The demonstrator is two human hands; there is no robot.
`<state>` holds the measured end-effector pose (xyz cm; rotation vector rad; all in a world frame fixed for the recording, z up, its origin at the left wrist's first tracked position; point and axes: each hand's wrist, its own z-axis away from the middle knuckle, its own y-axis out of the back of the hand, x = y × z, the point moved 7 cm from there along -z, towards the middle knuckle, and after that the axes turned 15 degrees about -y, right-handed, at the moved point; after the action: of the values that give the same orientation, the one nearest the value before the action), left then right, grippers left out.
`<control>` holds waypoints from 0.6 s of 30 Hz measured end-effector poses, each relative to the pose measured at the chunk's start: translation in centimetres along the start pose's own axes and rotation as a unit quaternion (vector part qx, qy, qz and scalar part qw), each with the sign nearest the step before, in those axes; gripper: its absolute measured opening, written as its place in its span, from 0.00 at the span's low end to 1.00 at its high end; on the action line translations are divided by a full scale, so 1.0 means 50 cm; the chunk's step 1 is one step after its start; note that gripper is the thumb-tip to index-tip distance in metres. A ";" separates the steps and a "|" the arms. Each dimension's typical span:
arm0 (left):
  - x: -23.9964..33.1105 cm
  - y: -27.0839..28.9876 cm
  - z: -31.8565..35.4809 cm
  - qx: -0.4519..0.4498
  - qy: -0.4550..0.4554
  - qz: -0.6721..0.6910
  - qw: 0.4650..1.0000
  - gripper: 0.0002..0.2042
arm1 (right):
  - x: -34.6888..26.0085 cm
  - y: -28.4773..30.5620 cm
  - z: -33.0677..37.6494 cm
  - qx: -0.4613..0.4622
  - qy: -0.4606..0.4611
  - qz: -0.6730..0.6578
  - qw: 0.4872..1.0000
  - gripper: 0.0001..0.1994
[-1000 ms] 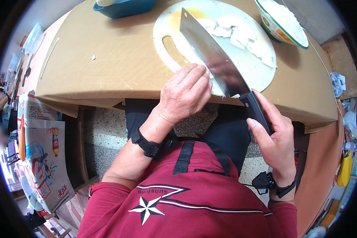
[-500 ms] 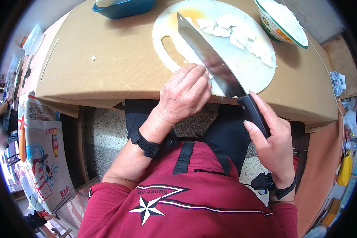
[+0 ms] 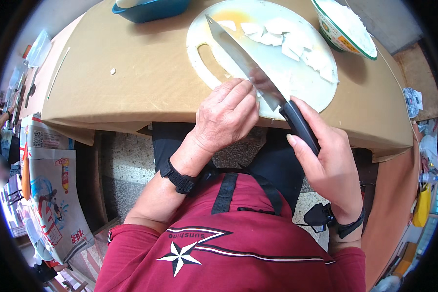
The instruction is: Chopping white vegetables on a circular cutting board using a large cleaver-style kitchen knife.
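My right hand (image 3: 328,158) grips the black handle of a broad kitchen knife (image 3: 250,68), thumb along one side. The blade slants up and to the left across a round white cutting board (image 3: 309,95), its edge close to my left fingers. My left hand (image 3: 228,114) is closed at the board's near edge, fingertips curled under beside the blade; whatever they pinch is hidden. Cut white pieces (image 3: 292,46) lie in a curved row on the far right of the board. One white slice (image 3: 227,24) sits apart from them, near an orange-yellow stain by the knife tip.
Right of the board stands a patterned bowl (image 3: 337,38) heaped with white food. A blue basin (image 3: 155,11) is at the far left of the brown-covered table (image 3: 131,92), and a small white scrap (image 3: 113,71) lies on the cover. Below the table's near edge are my legs.
My right hand and the knife have shifted left and slightly away from me. The blade has tilted and looks narrower, uncovering more of the lone slice. My left hand has stayed in place.
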<state>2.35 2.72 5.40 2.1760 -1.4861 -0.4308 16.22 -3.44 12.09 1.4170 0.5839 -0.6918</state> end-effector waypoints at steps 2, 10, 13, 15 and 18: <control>-0.001 0.000 0.003 0.000 -0.001 -0.002 1.000 0.10 | -0.007 -0.004 -0.015 0.011 0.049 0.007 0.999 0.23; 0.002 -0.002 0.000 0.002 0.001 -0.001 1.000 0.11 | -0.001 -0.038 -0.084 -0.014 -0.009 0.001 1.000 0.22; 0.003 -0.002 0.001 -0.005 0.002 -0.008 1.000 0.11 | 0.020 -0.033 -0.085 0.022 0.037 -0.017 0.999 0.22; 0.002 -0.005 0.003 -0.006 0.003 -0.012 1.000 0.11 | 0.015 -0.015 -0.075 0.050 0.080 -0.031 0.995 0.22; 0.002 -0.005 0.005 -0.010 0.008 -0.017 1.000 0.10 | 0.048 -0.011 -0.061 -0.006 -0.066 -0.101 0.993 0.24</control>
<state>2.45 2.64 5.04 2.1875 -1.4313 -0.4378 17.54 -0.61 9.74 1.3006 0.6302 -0.9349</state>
